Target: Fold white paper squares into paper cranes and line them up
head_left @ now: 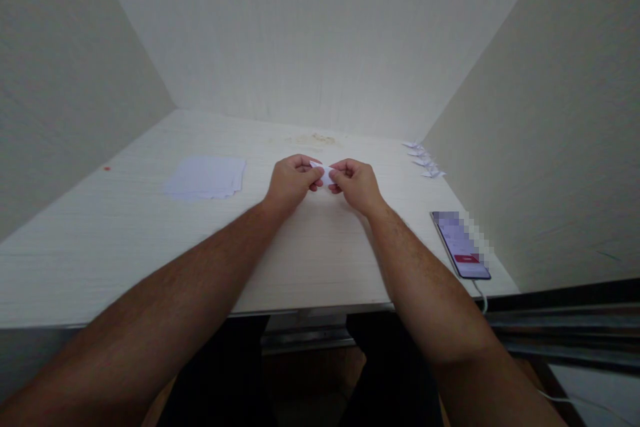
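Note:
A small white piece of paper is pinched between both hands above the middle of the pale desk. My left hand grips its left end with curled fingers. My right hand grips its right end the same way. Most of the paper is hidden by my fingers.
A stack of white paper sheets lies to the left of my hands. Several small folded paper shapes sit in a row by the right wall. A phone with a lit screen and a cable lies near the desk's right front edge. Walls enclose three sides.

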`<state>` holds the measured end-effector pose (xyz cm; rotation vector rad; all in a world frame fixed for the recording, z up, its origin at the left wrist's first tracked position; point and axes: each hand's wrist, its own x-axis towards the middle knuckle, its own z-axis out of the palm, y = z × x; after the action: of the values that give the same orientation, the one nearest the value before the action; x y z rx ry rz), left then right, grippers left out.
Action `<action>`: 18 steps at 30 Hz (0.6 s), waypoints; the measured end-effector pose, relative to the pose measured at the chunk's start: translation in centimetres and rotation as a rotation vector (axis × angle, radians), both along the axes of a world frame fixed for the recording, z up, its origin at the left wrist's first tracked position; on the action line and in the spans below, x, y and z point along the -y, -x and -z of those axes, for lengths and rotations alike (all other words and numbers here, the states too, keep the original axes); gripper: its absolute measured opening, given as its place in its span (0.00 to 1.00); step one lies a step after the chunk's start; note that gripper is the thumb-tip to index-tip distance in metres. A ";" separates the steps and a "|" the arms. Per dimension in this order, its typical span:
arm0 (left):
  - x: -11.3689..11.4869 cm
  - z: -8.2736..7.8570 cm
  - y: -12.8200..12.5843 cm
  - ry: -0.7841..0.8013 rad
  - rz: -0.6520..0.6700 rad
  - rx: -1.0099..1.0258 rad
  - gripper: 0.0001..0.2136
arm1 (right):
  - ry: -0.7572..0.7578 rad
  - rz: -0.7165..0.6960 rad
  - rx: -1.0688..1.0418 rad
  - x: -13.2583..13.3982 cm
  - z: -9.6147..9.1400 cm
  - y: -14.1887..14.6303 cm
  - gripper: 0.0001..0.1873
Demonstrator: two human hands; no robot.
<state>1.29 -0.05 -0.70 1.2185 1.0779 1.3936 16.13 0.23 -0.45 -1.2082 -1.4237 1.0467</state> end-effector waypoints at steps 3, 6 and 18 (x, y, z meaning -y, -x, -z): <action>0.0 0.0 0.1 0.005 0.024 -0.001 0.06 | 0.002 0.013 0.003 0.1 -0.1 0.0 0.03; 0.2 -0.1 0.1 0.013 0.024 -0.024 0.06 | 0.007 0.017 0.011 0.2 -0.2 0.0 0.03; 0.3 -0.3 0.1 0.008 0.029 -0.087 0.06 | -0.086 -0.015 0.051 -0.3 0.7 -0.3 0.05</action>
<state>1.19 -0.37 -0.37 1.2940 1.1199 1.3234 16.45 0.56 -1.20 -1.1713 -1.5035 0.9614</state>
